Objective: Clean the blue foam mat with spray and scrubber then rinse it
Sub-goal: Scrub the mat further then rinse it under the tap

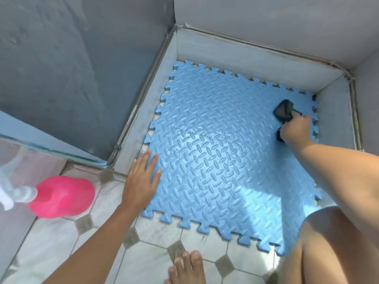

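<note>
The blue foam mat [221,156] with puzzle-tooth edges lies flat on the floor in a corner, its middle wet and shiny. My left hand [141,181] presses flat on the mat's near left edge, fingers straight. My right hand [295,130] grips a black scrubber [284,110] and holds it down on the mat's far right corner. A pink spray bottle [63,196] with a clear trigger head stands on the tiles to the left, apart from both hands.
Grey walls [266,23] and a low pale skirting enclose the mat on the far and right sides. White tiles [155,255] with grey diamonds cover the near floor. My bare foot [186,269] and knee [332,242] are at the bottom edge.
</note>
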{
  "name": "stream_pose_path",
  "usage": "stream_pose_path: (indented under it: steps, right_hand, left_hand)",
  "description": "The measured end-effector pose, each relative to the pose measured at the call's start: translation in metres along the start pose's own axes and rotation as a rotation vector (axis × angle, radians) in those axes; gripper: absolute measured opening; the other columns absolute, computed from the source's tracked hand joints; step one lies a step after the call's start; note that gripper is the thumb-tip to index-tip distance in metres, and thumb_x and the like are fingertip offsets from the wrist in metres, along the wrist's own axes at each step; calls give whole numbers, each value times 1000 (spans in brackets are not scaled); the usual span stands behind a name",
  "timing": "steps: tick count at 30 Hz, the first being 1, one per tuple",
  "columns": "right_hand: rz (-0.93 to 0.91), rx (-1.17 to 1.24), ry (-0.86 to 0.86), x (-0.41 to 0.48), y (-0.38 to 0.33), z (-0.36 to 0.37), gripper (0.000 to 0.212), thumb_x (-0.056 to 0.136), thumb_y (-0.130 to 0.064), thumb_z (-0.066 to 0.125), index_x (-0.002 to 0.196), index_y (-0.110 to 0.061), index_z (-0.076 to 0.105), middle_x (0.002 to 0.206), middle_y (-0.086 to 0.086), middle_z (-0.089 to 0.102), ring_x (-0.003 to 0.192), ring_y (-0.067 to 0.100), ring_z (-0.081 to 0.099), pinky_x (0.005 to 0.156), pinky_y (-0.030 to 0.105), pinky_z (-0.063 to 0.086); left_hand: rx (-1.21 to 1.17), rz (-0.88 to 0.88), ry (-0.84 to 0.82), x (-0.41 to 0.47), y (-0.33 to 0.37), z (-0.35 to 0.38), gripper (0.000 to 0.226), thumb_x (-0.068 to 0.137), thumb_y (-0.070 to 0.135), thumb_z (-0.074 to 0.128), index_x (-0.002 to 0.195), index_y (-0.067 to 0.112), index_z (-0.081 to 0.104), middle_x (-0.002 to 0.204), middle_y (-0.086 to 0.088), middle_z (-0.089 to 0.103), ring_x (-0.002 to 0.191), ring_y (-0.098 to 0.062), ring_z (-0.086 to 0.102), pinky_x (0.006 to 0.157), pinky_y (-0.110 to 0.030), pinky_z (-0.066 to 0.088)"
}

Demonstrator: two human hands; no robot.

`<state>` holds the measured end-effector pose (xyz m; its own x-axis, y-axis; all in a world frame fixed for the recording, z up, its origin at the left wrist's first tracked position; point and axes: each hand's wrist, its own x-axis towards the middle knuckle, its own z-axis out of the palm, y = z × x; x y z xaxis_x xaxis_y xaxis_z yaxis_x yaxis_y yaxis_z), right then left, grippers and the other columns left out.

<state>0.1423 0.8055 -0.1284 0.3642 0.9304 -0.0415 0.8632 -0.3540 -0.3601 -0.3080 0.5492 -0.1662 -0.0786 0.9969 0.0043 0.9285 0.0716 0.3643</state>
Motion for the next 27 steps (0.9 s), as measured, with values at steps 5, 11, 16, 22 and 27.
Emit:
stream_pose_path:
  steps: [5,11,16,22,27]
  right_hand:
    - [-137,6,-84,-26,-55,19,52,92,-9,50,145,-8,49,148,19,33,121,43,50,105,42,41]
    - [-719,115,-305,-153,-155,57,44,95,-25,54,138,-28,55,128,-3,52,103,9,53,93,38,49]
    - [-1355,-67,-574,-205,-124,51,50,92,-16,62,141,-24,54,121,3,52,107,24,53,72,31,48]
    - [-1031,-273,-399,-103,-68,3,35,95,-43,46,129,-43,53,123,-7,50,110,19,55,90,36,44]
    - [-195,-81,-143,-76,-38,1,43,94,-8,45,137,-8,49,139,20,37,108,47,54,95,43,43]
  left_hand:
    - [-37,-17,25,-2,-1,0,57,106,43,36,154,16,47,166,-5,35,157,-22,25,127,-43,21]
    - [-70,-23,23,-3,-2,1,55,107,41,36,155,16,46,166,-4,35,157,-20,25,128,-43,22]
    - [-80,-20,23,-2,-4,0,54,107,37,36,154,14,46,166,-3,36,157,-19,24,127,-45,24]
    - [-41,-25,6,-3,-2,0,56,106,38,33,154,11,46,165,-7,36,156,-23,26,128,-43,21]
    - [-34,-37,-2,-1,3,0,56,106,38,31,154,11,45,166,-7,35,156,-24,25,127,-46,22]
